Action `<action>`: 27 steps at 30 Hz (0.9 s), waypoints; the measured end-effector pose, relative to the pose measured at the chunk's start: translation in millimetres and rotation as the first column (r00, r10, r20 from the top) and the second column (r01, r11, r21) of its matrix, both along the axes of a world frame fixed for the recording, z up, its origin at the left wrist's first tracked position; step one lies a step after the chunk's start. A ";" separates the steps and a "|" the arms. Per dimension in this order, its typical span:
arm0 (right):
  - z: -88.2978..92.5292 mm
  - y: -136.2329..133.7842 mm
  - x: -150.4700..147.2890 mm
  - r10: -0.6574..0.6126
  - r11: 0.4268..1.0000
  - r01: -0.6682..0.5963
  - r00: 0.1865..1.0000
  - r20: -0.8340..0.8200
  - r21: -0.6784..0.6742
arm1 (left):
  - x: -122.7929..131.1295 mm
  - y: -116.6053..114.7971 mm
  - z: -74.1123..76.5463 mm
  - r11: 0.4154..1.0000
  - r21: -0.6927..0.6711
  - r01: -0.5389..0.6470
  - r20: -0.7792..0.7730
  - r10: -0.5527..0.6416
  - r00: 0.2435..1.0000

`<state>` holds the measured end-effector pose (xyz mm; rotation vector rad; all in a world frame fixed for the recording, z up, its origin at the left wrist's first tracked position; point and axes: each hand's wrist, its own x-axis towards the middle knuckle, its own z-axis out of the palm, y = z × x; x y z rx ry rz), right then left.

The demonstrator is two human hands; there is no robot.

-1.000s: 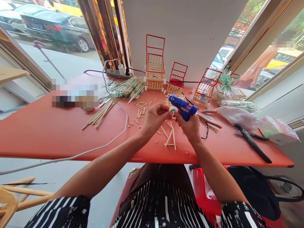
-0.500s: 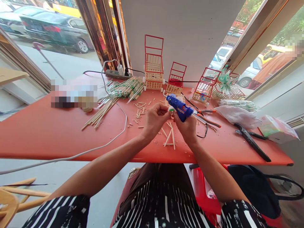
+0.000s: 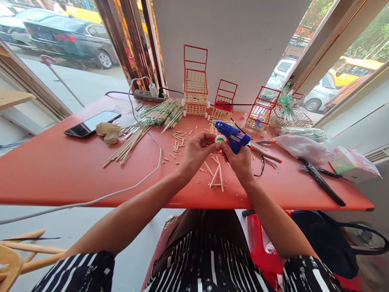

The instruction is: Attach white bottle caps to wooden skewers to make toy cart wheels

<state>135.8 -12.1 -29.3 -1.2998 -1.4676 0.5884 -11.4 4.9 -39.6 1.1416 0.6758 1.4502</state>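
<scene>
My left hand pinches a small round white cap with a green mark on its face. A blue hot glue gun rests in the closed grip of my right hand, its nozzle pointing up and to the left. Fingertips of the right hand meet the cap's near right edge. Just below the hands, several short wooden sticks lie loosely crossed on the red table. Behind the glue gun, a small stick-built cart with a red handle is partly hidden.
A taller stick cart and another cart stand at the back. Bundled sticks, a phone and a white cable lie left. Right are orange-handled pliers, a black tool and a plastic bag.
The cap has turned so its green-marked face shows more fully. The glue gun has shifted slightly to the right, its nozzle a little farther from the cap.
</scene>
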 end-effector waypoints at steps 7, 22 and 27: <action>1.5 -3.0 -4.3 0.044 0.999 -0.043 0.998 -0.037 0.019 | 1.0 1.5 -2.7 0.994 -0.087 0.070 0.105 -0.061 0.993; -1.8 1.1 6.3 -0.017 0.998 0.021 0.997 -0.072 0.053 | -6.5 5.6 0.4 0.996 -0.038 0.084 -0.026 -0.085 0.996; -1.9 1.0 6.8 -0.036 0.998 0.037 0.999 -0.024 0.044 | -7.2 5.4 1.9 0.999 -0.010 0.041 -0.058 -0.042 0.997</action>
